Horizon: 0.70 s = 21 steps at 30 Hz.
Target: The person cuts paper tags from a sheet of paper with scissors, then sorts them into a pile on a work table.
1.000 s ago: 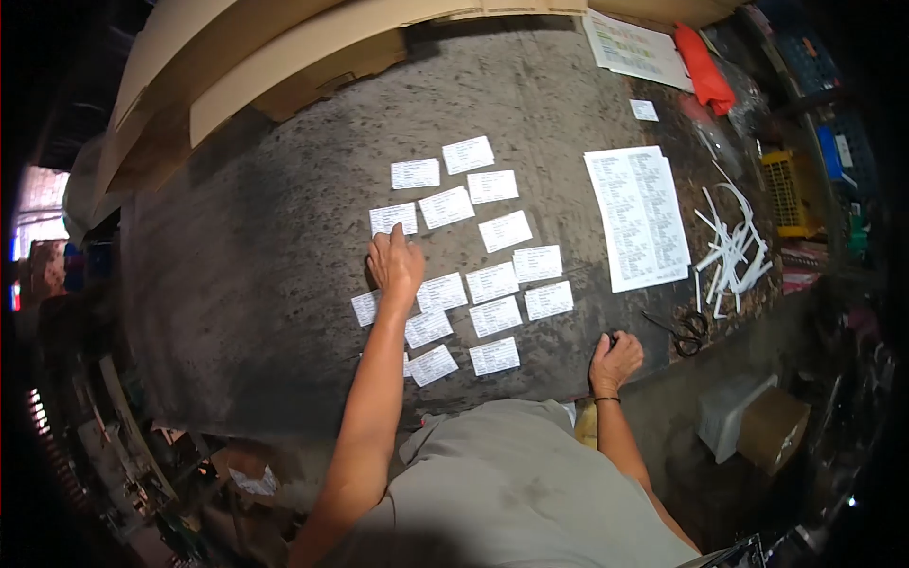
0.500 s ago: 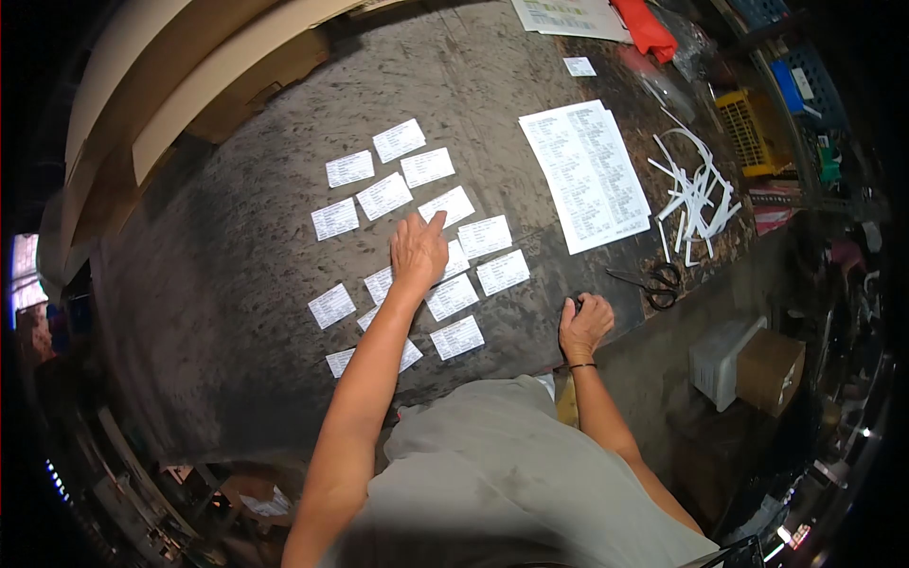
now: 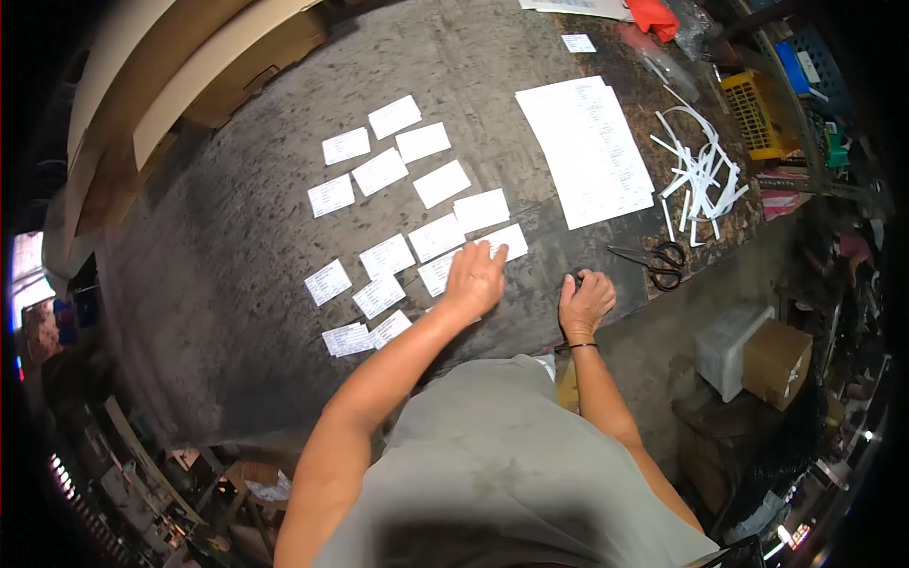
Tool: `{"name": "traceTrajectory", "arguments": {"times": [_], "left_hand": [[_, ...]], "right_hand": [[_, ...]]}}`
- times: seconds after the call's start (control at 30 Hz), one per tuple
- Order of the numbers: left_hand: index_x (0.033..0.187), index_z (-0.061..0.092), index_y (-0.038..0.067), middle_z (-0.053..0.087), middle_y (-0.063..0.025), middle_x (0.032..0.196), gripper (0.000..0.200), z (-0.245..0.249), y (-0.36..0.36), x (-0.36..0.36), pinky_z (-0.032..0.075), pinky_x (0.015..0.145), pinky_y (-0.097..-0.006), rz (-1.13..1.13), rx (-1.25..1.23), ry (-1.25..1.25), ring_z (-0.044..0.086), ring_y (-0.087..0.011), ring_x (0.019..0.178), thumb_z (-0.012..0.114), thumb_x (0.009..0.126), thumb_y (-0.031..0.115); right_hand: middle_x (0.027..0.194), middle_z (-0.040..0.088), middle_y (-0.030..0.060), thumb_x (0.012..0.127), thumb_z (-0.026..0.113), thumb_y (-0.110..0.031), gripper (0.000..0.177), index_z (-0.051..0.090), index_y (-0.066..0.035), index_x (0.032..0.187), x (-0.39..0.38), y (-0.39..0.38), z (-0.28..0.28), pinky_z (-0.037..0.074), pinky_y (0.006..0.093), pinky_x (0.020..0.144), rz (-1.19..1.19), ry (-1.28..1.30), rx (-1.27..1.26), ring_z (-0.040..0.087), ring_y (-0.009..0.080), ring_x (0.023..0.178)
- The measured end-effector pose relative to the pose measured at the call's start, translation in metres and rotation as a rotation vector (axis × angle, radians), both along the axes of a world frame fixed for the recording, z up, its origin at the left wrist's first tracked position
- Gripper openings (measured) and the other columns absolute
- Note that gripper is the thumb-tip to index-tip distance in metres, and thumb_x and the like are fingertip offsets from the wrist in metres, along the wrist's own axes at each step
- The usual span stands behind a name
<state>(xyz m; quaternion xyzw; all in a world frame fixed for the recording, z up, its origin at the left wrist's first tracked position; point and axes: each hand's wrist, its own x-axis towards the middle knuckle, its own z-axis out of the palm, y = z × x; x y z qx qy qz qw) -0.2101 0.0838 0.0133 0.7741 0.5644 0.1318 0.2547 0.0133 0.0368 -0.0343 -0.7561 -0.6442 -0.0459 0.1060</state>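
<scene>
Several small printed paper slips (image 3: 440,184) lie spread in loose rows on the dark table. My left hand (image 3: 476,279) reaches over the lower right ones, fingers stretched out, with fingertips on the edge of a slip (image 3: 509,242). It partly covers the slip (image 3: 436,273) beside it and mostly hides another below. Near the front edge of the table, my right hand (image 3: 587,303) rests with its fingers curled. A small dark thing shows by its thumb, too hidden to name.
Larger printed sheets (image 3: 589,156) lie to the right. Black-handled scissors (image 3: 666,266) sit near the table edge, below a heap of white paper strips (image 3: 703,175). A single slip (image 3: 578,44) lies farther back. Cardboard (image 3: 227,80) stands at the back left.
My left hand has moved right and closer to my body, from an upper slip to a lower right one, uncovering slips. My right hand stays in place. The view has shifted slightly.
</scene>
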Motion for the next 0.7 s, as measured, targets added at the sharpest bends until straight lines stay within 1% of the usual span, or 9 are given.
{"name": "traceTrajectory", "arguments": {"times": [0.03,0.07,0.13,0.17,0.27,0.43,0.5,0.63,0.7], "left_hand": [[0.114,0.058,0.002,0.051,-0.0132,0.090,0.043,-0.002,-0.008,0.005,0.038,0.071,-0.0410,-0.010,0.006,0.021,0.048,-0.0300,0.088,0.062,0.072,0.011],[0.114,0.058,0.002,0.051,-0.0132,0.090,0.043,-0.004,-0.013,0.008,0.038,0.071,-0.0410,0.001,0.003,0.031,0.048,-0.0300,0.088,0.062,0.072,0.011],[0.109,0.057,0.003,0.050,-0.0125,0.081,0.041,-0.001,-0.019,0.013,0.038,0.063,-0.0397,0.043,0.181,-0.062,0.049,-0.0291,0.075,0.060,0.068,0.006],[0.108,0.057,0.001,0.049,-0.0123,0.081,0.039,0.001,-0.023,0.014,0.038,0.063,-0.0399,0.050,0.201,-0.088,0.050,-0.0289,0.075,0.061,0.069,0.006],[0.107,0.056,0.001,0.049,-0.0119,0.081,0.038,0.019,-0.046,0.004,0.038,0.063,-0.0405,0.024,0.174,-0.128,0.050,-0.0291,0.075,0.061,0.071,0.007],[0.103,0.055,0.001,0.049,-0.0118,0.081,0.033,0.014,-0.100,-0.027,0.038,0.063,-0.0411,0.070,0.061,-0.029,0.050,-0.0297,0.076,0.062,0.072,0.008],[0.101,0.057,-0.001,0.050,-0.0115,0.081,0.034,0.008,-0.111,-0.034,0.037,0.063,-0.0400,0.081,-0.004,0.037,0.050,-0.0279,0.076,0.063,0.069,0.008],[0.100,0.057,-0.001,0.050,-0.0116,0.080,0.033,0.009,-0.109,-0.034,0.038,0.062,-0.0409,0.086,0.030,0.030,0.050,-0.0282,0.074,0.062,0.069,0.007],[0.100,0.057,-0.002,0.050,-0.0121,0.080,0.032,0.007,-0.098,-0.034,0.039,0.062,-0.0414,0.166,0.172,0.022,0.051,-0.0282,0.073,0.060,0.070,0.007]], "right_hand": [[0.108,0.049,0.0103,0.081,0.061,-0.031,0.030,0.052,-0.013,0.102,0.001,0.000,-0.001,0.030,0.0471,0.095,-0.006,-0.002,-0.003,0.040,0.0322,0.110],[0.108,0.049,0.0103,0.081,0.061,-0.031,0.030,0.052,-0.013,0.102,0.001,-0.001,-0.002,0.030,0.0471,0.095,0.005,0.008,-0.006,0.040,0.0322,0.110],[0.109,0.048,0.0102,0.081,0.061,-0.032,0.030,0.052,-0.013,0.103,0.002,-0.001,-0.004,0.029,0.0468,0.095,-0.010,-0.010,-0.011,0.040,0.0322,0.111],[0.109,0.048,0.0103,0.081,0.061,-0.032,0.030,0.052,-0.013,0.103,0.003,-0.001,-0.005,0.029,0.0468,0.096,-0.010,-0.004,-0.007,0.040,0.0323,0.111],[0.109,0.048,0.0102,0.082,0.061,-0.032,0.030,0.052,-0.013,0.103,0.003,-0.001,-0.005,0.030,0.0470,0.095,0.003,-0.026,0.023,0.040,0.0322,0.111],[0.108,0.048,0.0100,0.082,0.061,-0.032,0.029,0.052,-0.014,0.103,0.005,-0.001,-0.008,0.030,0.0469,0.095,0.015,-0.033,0.053,0.040,0.0321,0.111],[0.108,0.048,0.0100,0.082,0.061,-0.032,0.029,0.053,-0.014,0.103,0.003,-0.002,-0.008,0.031,0.0469,0.094,0.033,-0.037,0.077,0.041,0.0321,0.110],[0.108,0.049,0.0094,0.082,0.061,-0.032,0.028,0.053,-0.014,0.102,0.003,-0.001,-0.005,0.031,0.0465,0.094,0.012,-0.021,0.053,0.041,0.0314,0.110],[0.108,0.049,0.0092,0.082,0.061,-0.032,0.028,0.053,-0.014,0.102,0.003,0.000,-0.005,0.031,0.0464,0.093,0.014,-0.008,0.049,0.041,0.0312,0.110]]}}
